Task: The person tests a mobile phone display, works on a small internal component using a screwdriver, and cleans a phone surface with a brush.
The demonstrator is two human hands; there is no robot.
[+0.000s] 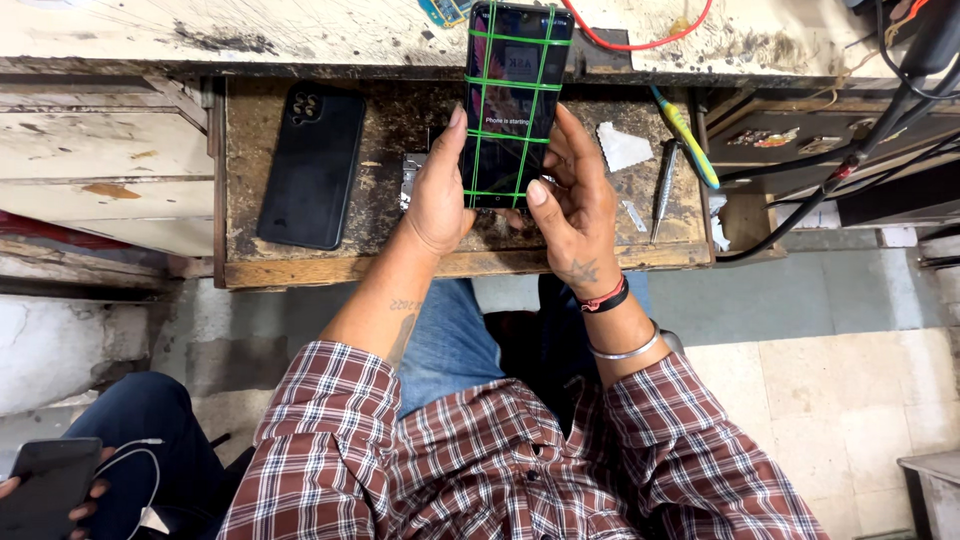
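Both hands are holding a dark phone bound with green bands upright over an open wooden drawer of the table: the left hand is curling around its left edge with the thumb lying up along the side, while the right hand is cupping the right edge, its thumb pressing the lower screen. The screen is glowing faintly. A second black phone is lying face down in the drawer to the left, apart from the hands, and a screwdriver is resting to the right.
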